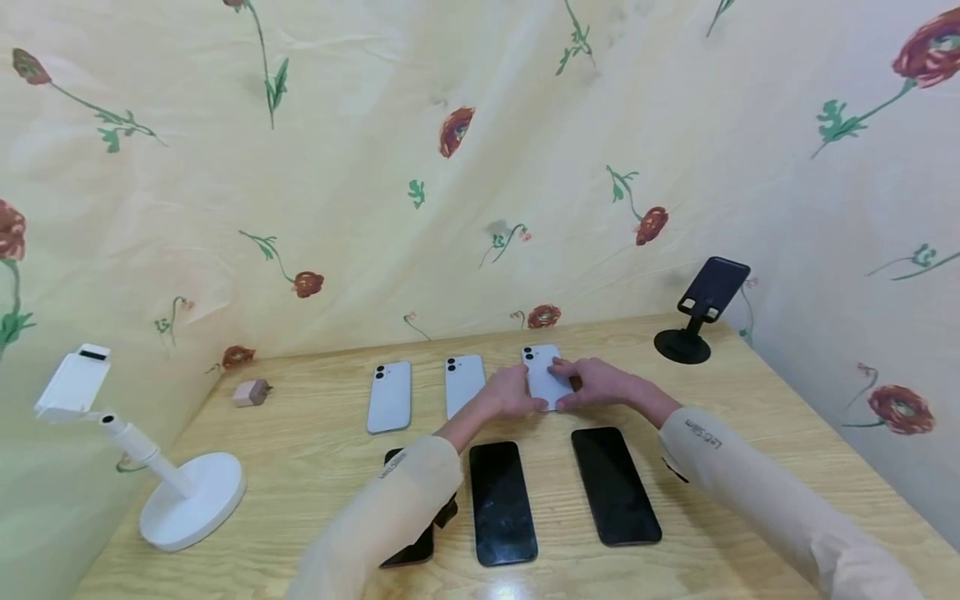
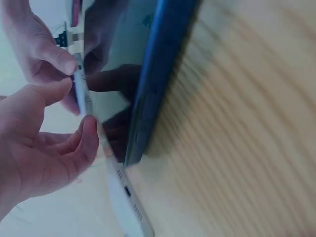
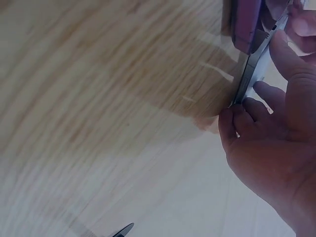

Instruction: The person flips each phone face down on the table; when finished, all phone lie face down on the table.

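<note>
A pale smartphone (image 1: 540, 362) lies back up at the rear of the wooden table, its two camera lenses at the far left corner. My left hand (image 1: 513, 392) is at its near left side, thumb and fingertips pinching the edge (image 2: 82, 86). From the other side my right hand (image 1: 597, 382) grips it, with fingertips along its right edge (image 3: 247, 81), a finger over the back and the thumb at the near end. Left of my hands lie two more pale smartphones, one in the middle (image 1: 463, 383) and one farther left (image 1: 389, 398), both back up.
Nearer me lie black smartphones, one in the middle (image 1: 502, 500), one at right (image 1: 615, 487) and one partly under my left sleeve (image 1: 412, 550). A black phone stand (image 1: 684, 346) is at back right, a white stand (image 1: 191, 500) at left, near a charger plug (image 1: 251, 392).
</note>
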The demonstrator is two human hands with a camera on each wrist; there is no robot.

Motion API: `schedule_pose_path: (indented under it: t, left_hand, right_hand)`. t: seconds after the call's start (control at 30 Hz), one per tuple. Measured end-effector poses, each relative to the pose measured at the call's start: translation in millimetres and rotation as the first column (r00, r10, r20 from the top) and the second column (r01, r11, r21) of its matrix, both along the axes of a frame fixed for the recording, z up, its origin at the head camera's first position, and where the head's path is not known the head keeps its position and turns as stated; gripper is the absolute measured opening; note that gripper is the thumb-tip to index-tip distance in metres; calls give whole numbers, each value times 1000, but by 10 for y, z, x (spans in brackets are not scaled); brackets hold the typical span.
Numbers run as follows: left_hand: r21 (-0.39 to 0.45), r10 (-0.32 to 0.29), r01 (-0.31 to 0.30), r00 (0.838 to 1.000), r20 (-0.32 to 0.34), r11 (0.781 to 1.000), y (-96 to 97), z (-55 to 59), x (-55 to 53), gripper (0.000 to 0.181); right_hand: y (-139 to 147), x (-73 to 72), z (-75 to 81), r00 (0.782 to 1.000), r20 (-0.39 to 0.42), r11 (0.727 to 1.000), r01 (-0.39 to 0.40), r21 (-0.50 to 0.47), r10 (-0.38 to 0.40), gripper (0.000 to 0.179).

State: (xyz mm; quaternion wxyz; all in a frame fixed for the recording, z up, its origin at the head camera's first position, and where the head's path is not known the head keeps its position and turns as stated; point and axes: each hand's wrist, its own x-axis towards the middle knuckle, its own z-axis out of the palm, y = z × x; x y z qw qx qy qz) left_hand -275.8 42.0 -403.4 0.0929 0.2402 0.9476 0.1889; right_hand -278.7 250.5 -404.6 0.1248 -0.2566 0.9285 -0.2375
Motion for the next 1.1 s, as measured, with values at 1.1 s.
schedule_pose_path:
  t: [1.1]
  left_hand:
    - [180,56,-68,996,74,981,-2203,2,1694,100]
  right_hand:
    - [-1283,741,106,904,-301,950,-312,20,303,62]
